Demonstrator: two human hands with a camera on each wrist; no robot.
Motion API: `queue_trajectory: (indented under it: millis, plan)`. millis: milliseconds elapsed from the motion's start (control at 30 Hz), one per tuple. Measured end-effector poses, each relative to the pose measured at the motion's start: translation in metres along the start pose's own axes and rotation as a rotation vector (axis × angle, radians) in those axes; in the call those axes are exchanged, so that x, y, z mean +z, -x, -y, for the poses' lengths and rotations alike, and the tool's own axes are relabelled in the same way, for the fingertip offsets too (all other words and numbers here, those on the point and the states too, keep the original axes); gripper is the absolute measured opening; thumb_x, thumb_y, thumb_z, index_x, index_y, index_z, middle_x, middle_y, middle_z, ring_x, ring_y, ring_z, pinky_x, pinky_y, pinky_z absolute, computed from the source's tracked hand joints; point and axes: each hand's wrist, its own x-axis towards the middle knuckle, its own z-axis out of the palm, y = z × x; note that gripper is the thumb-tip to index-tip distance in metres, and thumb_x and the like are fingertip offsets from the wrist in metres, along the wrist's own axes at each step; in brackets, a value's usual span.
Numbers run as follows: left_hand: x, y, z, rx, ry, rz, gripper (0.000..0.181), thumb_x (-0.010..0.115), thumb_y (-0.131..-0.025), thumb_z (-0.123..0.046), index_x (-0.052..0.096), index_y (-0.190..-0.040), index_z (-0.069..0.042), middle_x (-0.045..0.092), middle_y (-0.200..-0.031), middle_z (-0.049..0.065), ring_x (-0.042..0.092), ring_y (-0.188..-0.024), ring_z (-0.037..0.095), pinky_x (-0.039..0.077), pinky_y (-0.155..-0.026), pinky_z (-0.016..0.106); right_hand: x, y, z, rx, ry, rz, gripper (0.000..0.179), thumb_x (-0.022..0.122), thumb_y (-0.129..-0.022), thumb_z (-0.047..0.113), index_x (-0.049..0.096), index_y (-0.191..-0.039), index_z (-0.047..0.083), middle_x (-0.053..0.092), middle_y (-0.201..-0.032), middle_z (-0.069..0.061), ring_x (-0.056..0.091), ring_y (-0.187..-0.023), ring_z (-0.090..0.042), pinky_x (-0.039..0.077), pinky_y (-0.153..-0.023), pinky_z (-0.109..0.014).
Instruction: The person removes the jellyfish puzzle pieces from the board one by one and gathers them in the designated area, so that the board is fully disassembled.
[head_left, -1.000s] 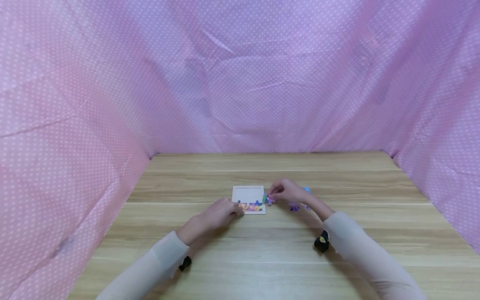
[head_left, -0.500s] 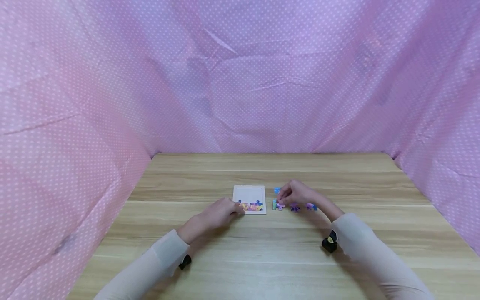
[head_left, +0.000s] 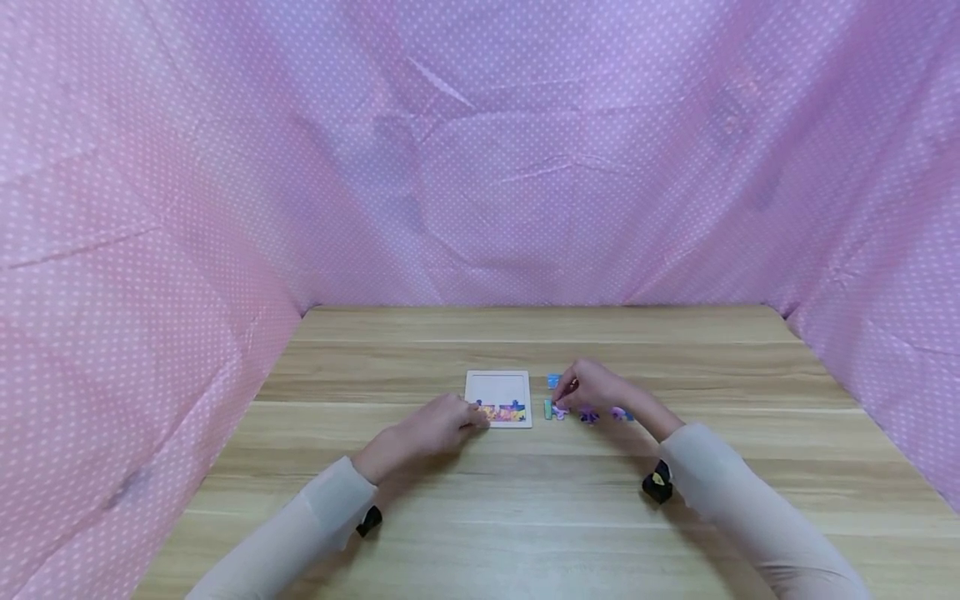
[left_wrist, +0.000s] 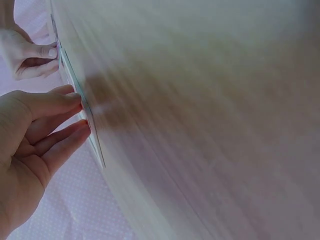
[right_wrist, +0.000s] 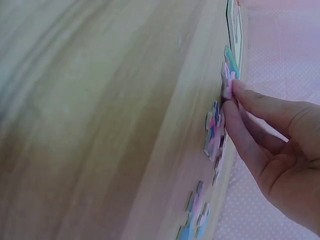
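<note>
Near middle of desk (head_left: 450,517), white puzzle frame (head_left: 498,388) lies flat, joined pieces (head_left: 512,412) along its near side; left hand (head_left: 435,423) rests thumb and fingertips, slightly apart, on frame's near left corner; right hand (head_left: 596,385) pinches green-and-pink piece (head_left: 554,411) just right of frame; blue piece (head_left: 553,381) beyond it, purple piece (head_left: 588,416) and pink-and-blue piece (head_left: 622,413) farther right, under forearm

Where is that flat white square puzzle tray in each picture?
Head: flat white square puzzle tray near the middle, in the lower half.
Left wrist: tray at left, nearly edge-on, touched by the left hand.
Right wrist: tray at top, right of centre, nearly edge-on.
Shared landmark: right hand, visible in all three.
</note>
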Motion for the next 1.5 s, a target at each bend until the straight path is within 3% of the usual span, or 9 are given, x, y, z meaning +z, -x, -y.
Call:
queue_trajectory:
  millis: [233, 333, 533, 667, 867, 1200, 1500]
  plan:
    - [-0.001, -0.002, 0.001, -0.037, 0.075, -0.001, 0.021, 0.060, -0.103, -0.010, 0.079, -0.113, -0.011, 0.077, -0.109, -0.001, 0.057, -0.080, 0.004, 0.051, -0.073, 0.018, -0.002, -0.001, 0.001, 0.012, 0.004, 0.005, 0.007, 0.076, -0.087, 0.000, 0.078, -0.094, -0.001, 0.077, -0.090, -0.010, 0.065, -0.078, -0.012, 0.054, -0.071, -0.022]
    - [-0.001, -0.003, 0.001, -0.018, 0.080, -0.032, 0.021, 0.061, -0.102, -0.009, 0.078, -0.114, -0.008, 0.077, -0.113, 0.002, 0.061, -0.085, 0.004, 0.055, -0.078, 0.021, -0.003, -0.002, 0.002, 0.038, -0.010, -0.005, 0.009, 0.073, -0.091, 0.003, 0.076, -0.098, -0.002, 0.075, -0.089, -0.009, 0.064, -0.076, -0.013, 0.053, -0.068, -0.023]
    - [0.002, -0.004, 0.001, 0.023, 0.058, -0.071, 0.020, 0.064, -0.100, -0.008, 0.078, -0.115, -0.005, 0.076, -0.116, 0.005, 0.069, -0.101, 0.008, 0.059, -0.088, 0.029, 0.000, -0.007, 0.008, 0.010, -0.014, 0.001, 0.014, 0.070, -0.095, 0.007, 0.076, -0.103, -0.003, 0.077, -0.093, -0.011, 0.065, -0.075, -0.012, 0.055, -0.068, -0.023]
    - [0.005, -0.005, 0.001, 0.043, 0.044, -0.064, 0.019, 0.065, -0.100, -0.009, 0.078, -0.114, -0.007, 0.076, -0.117, 0.003, 0.070, -0.106, 0.012, 0.058, -0.094, 0.033, 0.005, -0.012, 0.012, -0.015, -0.002, 0.004, 0.014, 0.069, -0.096, 0.010, 0.076, -0.104, 0.000, 0.077, -0.099, -0.010, 0.065, -0.081, -0.009, 0.054, -0.075, -0.022]
    - [0.004, -0.008, -0.001, 0.034, 0.000, -0.009, 0.026, 0.063, -0.102, -0.013, 0.073, -0.126, -0.009, 0.070, -0.132, 0.006, 0.064, -0.126, 0.021, 0.052, -0.104, 0.038, 0.012, -0.022, 0.021, -0.053, -0.005, -0.011, 0.015, 0.068, -0.095, 0.008, 0.075, -0.106, -0.001, 0.077, -0.102, -0.012, 0.070, -0.090, -0.016, 0.057, -0.083, -0.030]
    - [0.008, -0.008, 0.002, 0.060, -0.052, -0.005, 0.027, 0.061, -0.103, -0.011, 0.072, -0.127, -0.007, 0.067, -0.136, 0.009, 0.064, -0.125, 0.022, 0.054, -0.101, 0.038, 0.022, -0.035, 0.037, -0.073, -0.036, 0.035, 0.024, 0.071, -0.093, 0.006, 0.071, -0.114, -0.005, 0.074, -0.111, -0.017, 0.070, -0.101, -0.025, 0.058, -0.091, -0.033]
    - [0.007, -0.009, 0.001, 0.073, -0.045, -0.003, 0.027, 0.059, -0.103, -0.011, 0.072, -0.126, -0.007, 0.066, -0.136, 0.011, 0.065, -0.124, 0.023, 0.055, -0.100, 0.038, 0.029, -0.039, 0.039, -0.084, 0.045, 0.082, 0.037, 0.080, -0.087, 0.009, 0.070, -0.119, -0.006, 0.073, -0.118, -0.018, 0.068, -0.107, -0.028, 0.057, -0.095, -0.034]
